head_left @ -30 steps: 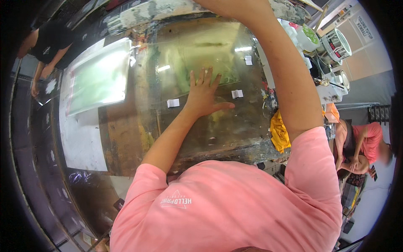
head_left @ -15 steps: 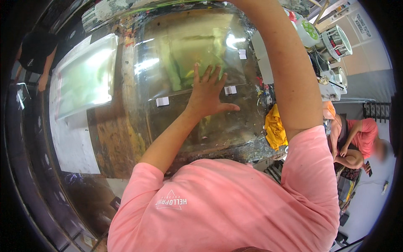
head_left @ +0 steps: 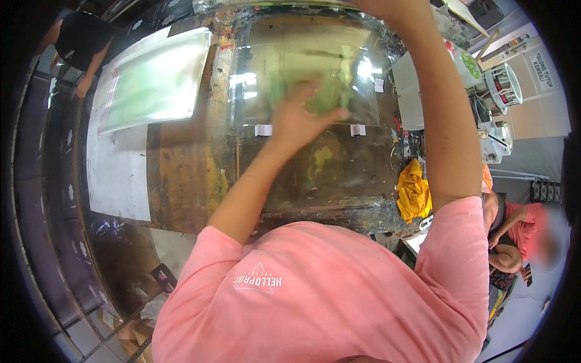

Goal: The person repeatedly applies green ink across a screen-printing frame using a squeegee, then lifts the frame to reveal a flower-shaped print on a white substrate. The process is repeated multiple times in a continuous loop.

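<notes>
The left hand has a loose grip, thumb and fingers apart, grasping nothing; it is over the lower part of a clear plastic sheet, though blur hides whether it touches. The right forearm runs past the sheet to the upper edge, where the right hand is cut off, so I cannot tell what its grip does. The sheet lies on the stained surface, near two small white tabs along its lower edge and another at its right. The step in hand looks like settling or smoothing the sheet there; the next move calls for keeping it flat and square to the tabs (thin film slides easily, I'd judge). Farther left, a stack of clear plastic rests partly over white paper; to the right is a crumpled yellow cloth.
</notes>
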Action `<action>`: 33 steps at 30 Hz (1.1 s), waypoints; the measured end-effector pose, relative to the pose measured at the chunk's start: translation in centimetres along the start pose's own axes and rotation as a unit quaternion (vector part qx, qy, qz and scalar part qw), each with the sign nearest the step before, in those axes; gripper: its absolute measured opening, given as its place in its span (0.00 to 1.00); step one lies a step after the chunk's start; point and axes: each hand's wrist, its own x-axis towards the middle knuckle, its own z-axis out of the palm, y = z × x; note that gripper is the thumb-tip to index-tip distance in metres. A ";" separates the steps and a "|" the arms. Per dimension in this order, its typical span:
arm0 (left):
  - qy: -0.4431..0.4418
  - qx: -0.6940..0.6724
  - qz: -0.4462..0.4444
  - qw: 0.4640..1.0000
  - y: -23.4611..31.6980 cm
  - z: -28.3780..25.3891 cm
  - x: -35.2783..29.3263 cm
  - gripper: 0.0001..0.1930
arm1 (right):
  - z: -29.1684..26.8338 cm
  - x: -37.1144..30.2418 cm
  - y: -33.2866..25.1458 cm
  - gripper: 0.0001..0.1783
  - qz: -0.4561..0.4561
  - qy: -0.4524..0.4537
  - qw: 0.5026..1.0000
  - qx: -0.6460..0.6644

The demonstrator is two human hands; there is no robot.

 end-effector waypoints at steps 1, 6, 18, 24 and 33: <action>0.017 -0.083 -0.103 0.991 0.2 -2.5 0.5 0.48 | 0.2 -0.6 0.0 0.27 0.004 0.000 1.000 0.007; 0.128 -0.296 -0.072 0.944 1.3 -12.0 1.2 0.52 | 2.1 -8.2 -1.3 0.30 -0.034 -0.019 0.999 -0.021; 0.070 0.192 -0.086 0.975 -7.0 -7.4 -8.0 0.59 | 8.4 -16.3 2.6 0.26 0.044 -0.454 0.840 0.294; 0.065 0.299 -0.073 0.949 -7.5 -7.3 -8.4 0.57 | 8.5 -21.9 -1.7 0.21 0.011 -0.364 0.917 0.164; 0.054 0.287 -0.052 0.955 -7.8 -7.4 -8.2 0.58 | 14.7 -21.0 0.2 0.19 -0.035 -0.229 0.969 0.088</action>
